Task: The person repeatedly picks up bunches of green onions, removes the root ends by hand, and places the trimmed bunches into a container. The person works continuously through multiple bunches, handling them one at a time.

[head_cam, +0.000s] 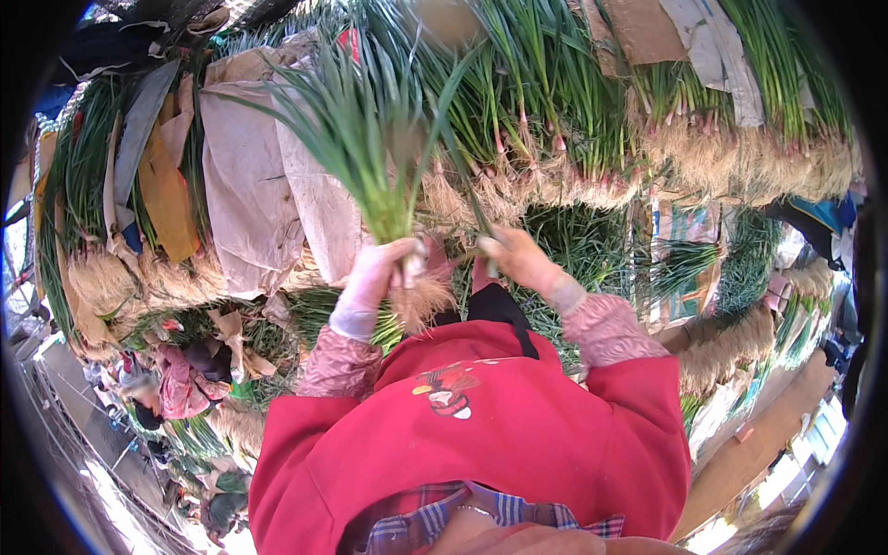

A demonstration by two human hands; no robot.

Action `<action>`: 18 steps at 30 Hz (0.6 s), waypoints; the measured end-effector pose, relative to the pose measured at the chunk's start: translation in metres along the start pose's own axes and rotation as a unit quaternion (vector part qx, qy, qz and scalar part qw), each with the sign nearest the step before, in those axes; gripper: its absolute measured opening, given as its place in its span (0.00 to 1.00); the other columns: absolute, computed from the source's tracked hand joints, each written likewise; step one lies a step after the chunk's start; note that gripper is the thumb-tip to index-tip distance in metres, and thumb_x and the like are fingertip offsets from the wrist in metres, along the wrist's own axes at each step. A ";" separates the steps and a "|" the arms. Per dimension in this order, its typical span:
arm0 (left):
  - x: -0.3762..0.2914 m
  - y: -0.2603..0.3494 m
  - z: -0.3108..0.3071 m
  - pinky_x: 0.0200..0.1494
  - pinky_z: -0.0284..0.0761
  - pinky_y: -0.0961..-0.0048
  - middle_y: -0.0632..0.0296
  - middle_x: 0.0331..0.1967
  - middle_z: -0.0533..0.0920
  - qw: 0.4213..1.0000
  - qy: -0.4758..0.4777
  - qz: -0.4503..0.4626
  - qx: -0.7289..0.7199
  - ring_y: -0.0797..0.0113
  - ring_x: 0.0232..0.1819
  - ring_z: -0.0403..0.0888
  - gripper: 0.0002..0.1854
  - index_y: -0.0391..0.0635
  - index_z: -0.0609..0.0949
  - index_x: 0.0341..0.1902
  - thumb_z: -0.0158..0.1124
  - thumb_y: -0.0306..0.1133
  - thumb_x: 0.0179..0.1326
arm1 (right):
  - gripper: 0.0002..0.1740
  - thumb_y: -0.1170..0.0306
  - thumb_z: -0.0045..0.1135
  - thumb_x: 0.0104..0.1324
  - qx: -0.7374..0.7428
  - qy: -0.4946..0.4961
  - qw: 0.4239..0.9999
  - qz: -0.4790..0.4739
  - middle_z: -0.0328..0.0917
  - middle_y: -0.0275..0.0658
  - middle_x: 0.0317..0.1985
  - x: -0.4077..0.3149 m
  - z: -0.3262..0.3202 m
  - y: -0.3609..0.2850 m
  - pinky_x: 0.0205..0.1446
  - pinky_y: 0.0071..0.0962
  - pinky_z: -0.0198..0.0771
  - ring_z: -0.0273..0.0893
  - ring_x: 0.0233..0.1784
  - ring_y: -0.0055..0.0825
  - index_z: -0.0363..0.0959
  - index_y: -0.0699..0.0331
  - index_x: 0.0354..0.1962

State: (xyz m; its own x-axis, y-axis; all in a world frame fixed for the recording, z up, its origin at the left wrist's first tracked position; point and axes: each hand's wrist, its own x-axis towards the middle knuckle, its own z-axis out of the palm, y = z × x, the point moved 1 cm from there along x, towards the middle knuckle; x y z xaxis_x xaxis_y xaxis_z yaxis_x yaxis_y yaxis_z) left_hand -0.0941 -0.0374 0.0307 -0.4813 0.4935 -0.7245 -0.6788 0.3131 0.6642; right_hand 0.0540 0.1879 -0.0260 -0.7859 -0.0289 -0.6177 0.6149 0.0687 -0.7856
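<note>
My left hand (392, 267) grips a bunch of green garlic (388, 187) around its white lower stems. The long flat leaves fan upward, and pale fibrous roots (420, 302) hang beneath the fist. To the right, my right hand (520, 257) is closed on a thin green garlic stalk (475, 201), apart from the bunch. Its lower end is partly hidden by the fingers. White wrapping shows on fingers of both hands. Just beyond them lies a long row of green garlic (555, 104), roots facing me.
Pale cloth sheets (246, 187) and cardboard pieces (642, 31) cover parts of the row. Loose green leaves (576, 239) litter the ground below. A printed sack (683, 277) with a small bunch lies right. Another person (191, 381) is at lower left.
</note>
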 end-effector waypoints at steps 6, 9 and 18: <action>0.008 0.006 -0.038 0.24 0.81 0.76 0.56 0.31 0.81 0.966 -0.009 0.103 -0.237 0.66 0.23 0.81 0.10 0.36 0.74 0.48 0.54 0.27 0.66 | 0.25 0.56 0.57 0.61 -0.498 -0.053 0.862 0.081 0.80 0.55 0.40 0.001 -0.067 0.080 0.55 0.44 0.73 0.80 0.48 0.49 0.75 0.67 0.49; 0.042 -0.004 -0.016 0.36 0.86 0.64 0.54 0.40 0.80 0.939 -0.126 0.010 -0.321 0.61 0.36 0.82 0.13 0.35 0.72 0.52 0.54 0.25 0.65 | 0.26 0.53 0.47 0.72 -0.297 0.193 0.935 0.022 0.81 0.52 0.43 0.103 -0.090 0.027 0.53 0.40 0.75 0.81 0.47 0.41 0.69 0.62 0.57; 0.058 0.000 0.027 0.40 0.81 0.70 0.42 0.56 0.79 0.948 -0.198 -0.064 -0.242 0.59 0.39 0.84 0.22 0.32 0.74 0.59 0.52 0.31 0.62 | 0.19 0.56 0.52 0.68 -0.372 0.057 0.926 -0.034 0.82 0.46 0.35 0.014 -0.018 -0.084 0.41 0.37 0.78 0.83 0.35 0.36 0.77 0.61 0.46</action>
State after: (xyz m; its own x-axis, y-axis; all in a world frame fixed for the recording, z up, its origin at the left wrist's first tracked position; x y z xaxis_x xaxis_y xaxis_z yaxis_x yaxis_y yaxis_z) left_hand -0.1074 0.0129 -0.0062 -0.1970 0.7730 -0.6030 -0.9383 0.0295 0.3444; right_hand -0.0102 0.1999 0.0322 -0.8495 0.0444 -0.5257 0.3815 0.7400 -0.5540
